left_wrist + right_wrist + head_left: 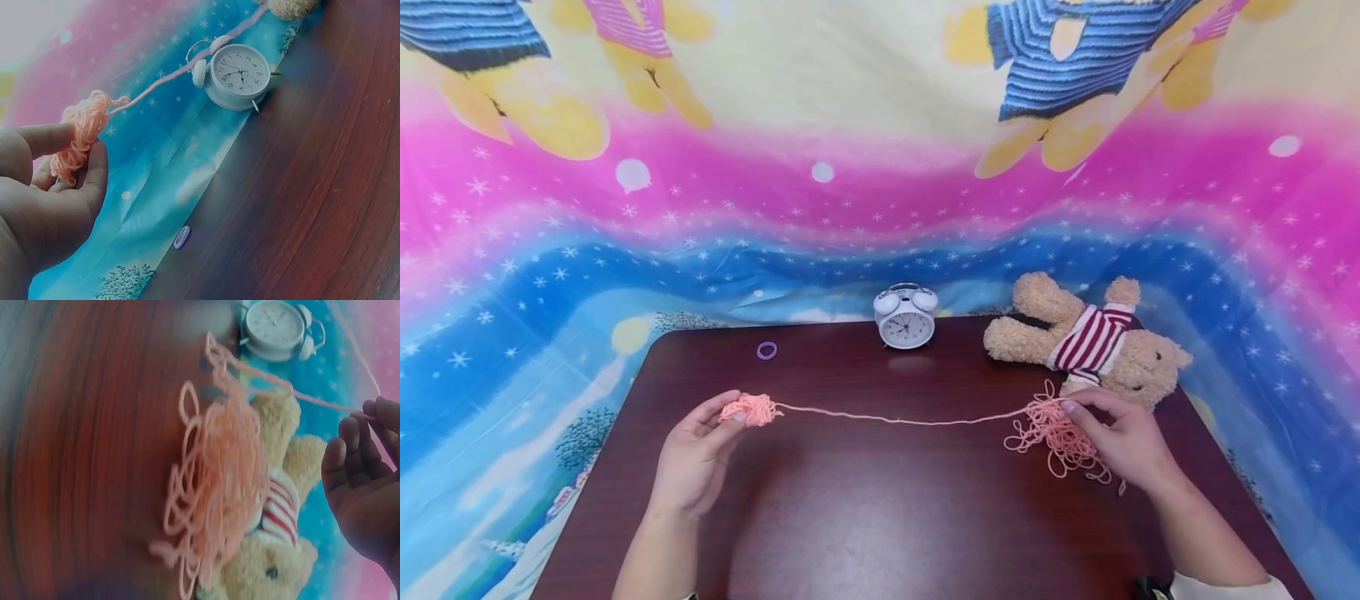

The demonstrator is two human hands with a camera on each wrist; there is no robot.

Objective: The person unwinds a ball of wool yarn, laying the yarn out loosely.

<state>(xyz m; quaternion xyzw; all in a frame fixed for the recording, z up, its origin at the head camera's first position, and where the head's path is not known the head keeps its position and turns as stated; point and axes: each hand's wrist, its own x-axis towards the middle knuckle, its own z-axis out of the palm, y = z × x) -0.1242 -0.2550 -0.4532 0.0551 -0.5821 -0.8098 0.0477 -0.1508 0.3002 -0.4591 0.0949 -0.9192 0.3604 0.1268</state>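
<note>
In the head view my left hand (692, 462) pinches a small bundle of peach yarn (751, 410) between thumb and fingers. The left wrist view shows the thumb on one side of this looped bundle (81, 134) and the fingers on the other. A single strand (898, 421) runs from it, slightly sagging, across to my right hand (1127, 437). There, thumb and index finger pinch the yarn, and a loose tangle of peach yarn (1060, 437) hangs below. In the right wrist view the tangle (219, 475) dangles in many loops from the pinched strand.
A white twin-bell alarm clock (906, 317) stands at the table's back edge. To its left lies a purple ring-shaped band (767, 351). A teddy bear (1093, 342) in a striped shirt lies at the back right. A printed cloth (820, 267) hangs around the dark table (880, 517).
</note>
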